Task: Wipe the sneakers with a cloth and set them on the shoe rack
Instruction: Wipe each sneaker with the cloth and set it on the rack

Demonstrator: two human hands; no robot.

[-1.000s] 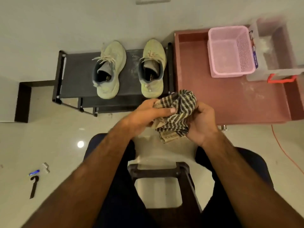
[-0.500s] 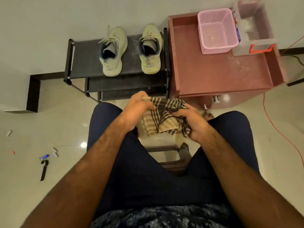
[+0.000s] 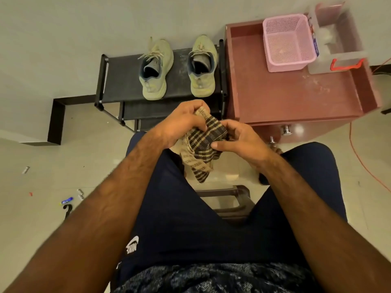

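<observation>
Containers first from my feed: up past the right grip (image 3: 239, 138), on the reddish worktop (image 3: 285, 96), there's a pink mesh basket (image 3: 289, 65), and all I can make out inside it is its own mesh floor. Right against it, on the side away from the grips, is a clear plastic box (image 3: 342, 55) with a red handle (image 3: 347, 64). Something whitish is in there, can't tell what

Both grips are closed on the checked cloth (image 3: 203, 142), which is held between them over the person's lap. The left grip (image 3: 182, 121) has its fingers curled round the top end. The right grip has its thumb pressed on the front of the cloth and its fingers curled round behind. The loose end hangs below the grips, between the knees

Both sneakers are on the top shelf of the black shoe rack (image 3: 120, 77), beyond the grips, upright, heels toward the grips, with a gap between them. The first sneaker (image 3: 154, 85) is just past the left grip, and the second sneaker (image 3: 201, 85) is past the cloth

Writing: NIKE (image 3: 132, 246) with the swoosh, white on the dark shorts (image 3: 190, 218), on the near side of the left grip, upside down from here. The box's label strip (image 3: 315, 42) faces the basket and is too blurry to read
</observation>
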